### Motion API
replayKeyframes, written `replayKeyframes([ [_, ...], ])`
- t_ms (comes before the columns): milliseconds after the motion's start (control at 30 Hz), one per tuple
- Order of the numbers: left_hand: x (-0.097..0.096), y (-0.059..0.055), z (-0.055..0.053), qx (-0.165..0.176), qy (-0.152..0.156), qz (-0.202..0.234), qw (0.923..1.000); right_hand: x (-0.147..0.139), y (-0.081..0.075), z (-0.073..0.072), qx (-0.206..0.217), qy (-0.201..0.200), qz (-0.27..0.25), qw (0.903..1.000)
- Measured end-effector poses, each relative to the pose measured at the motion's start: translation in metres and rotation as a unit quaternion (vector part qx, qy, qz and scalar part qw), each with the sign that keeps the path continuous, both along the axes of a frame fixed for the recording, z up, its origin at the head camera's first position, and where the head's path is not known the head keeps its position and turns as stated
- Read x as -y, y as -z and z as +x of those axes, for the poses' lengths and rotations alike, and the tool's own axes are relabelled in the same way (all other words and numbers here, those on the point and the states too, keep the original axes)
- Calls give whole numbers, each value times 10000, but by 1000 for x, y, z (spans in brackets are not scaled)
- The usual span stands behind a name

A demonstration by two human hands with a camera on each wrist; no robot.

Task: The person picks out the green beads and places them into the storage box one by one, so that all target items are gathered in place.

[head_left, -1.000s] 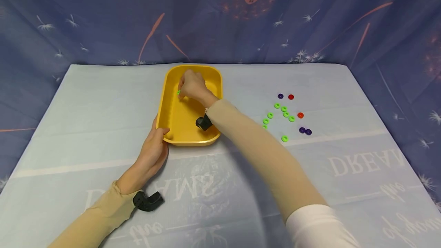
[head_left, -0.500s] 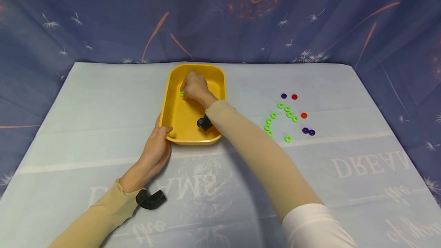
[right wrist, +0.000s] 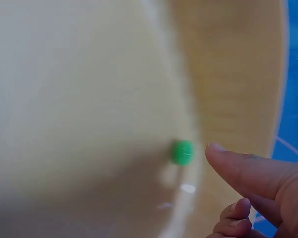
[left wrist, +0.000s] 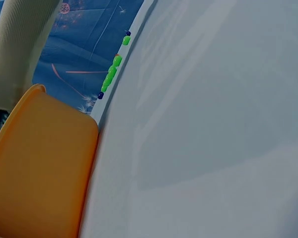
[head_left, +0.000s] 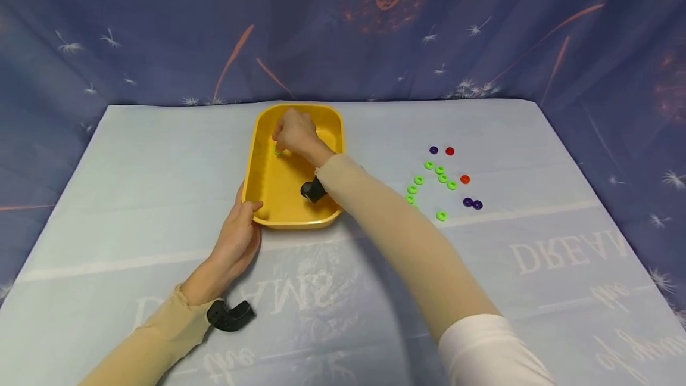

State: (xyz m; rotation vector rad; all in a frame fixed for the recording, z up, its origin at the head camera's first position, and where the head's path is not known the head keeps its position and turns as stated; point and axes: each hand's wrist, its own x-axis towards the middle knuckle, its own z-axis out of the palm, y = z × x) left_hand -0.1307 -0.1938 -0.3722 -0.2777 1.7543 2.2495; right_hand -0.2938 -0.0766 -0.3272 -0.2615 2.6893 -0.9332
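Blue dandelion-print backdrop [head_left: 321, 46], pale tabletop [head_left: 161, 195]

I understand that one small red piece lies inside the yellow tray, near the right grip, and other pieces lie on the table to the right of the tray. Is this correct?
Not quite: the small piece inside the yellow tray, near the right grip, is green, not red, as the right wrist view shows. The other pieces lie on the table to the tray's right.

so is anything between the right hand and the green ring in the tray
Nothing visible: the right wrist view shows only a gap between the right hand and the green ring in the yellow tray.
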Motion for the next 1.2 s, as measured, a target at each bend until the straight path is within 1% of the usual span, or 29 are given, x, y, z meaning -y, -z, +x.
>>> replayKeyframes([
  [133, 0, 0, 1, 23, 65, 27, 10000, -12, -19, 1, -55, -56, -405, 9991],
  [267, 0, -1, 2, 3, 82, 0, 10000, -33, -42, 0, -114, 80, -462, 9988],
  [400, 0, -1, 2, -47, 104, 5, 9999, -64, -62, -2, -112, 349, -346, 9987],
  [467, 0, -1, 1, -70, 117, -2, 9999, -80, -69, -2, -127, 528, -361, 9979],
  [533, 0, 0, 1, -64, 130, -31, 9999, -97, -73, -2, -155, 711, -416, 9965],
  [633, 0, 0, 2, -38, 141, -65, 9999, -124, -71, -1, -312, 939, -472, 9940],
  [767, 0, 1, 2, -40, 159, -28, 9999, -160, -61, 3, -392, 1205, -440, 9910],
  [933, 0, 2, 2, -114, 164, -24, 9998, -195, -44, 8, -305, 1508, -468, 9870],
  [1200, -2, 3, 4, -183, 180, 28, 9997, -234, -26, 18, -67, 1917, -355, 9808],
])
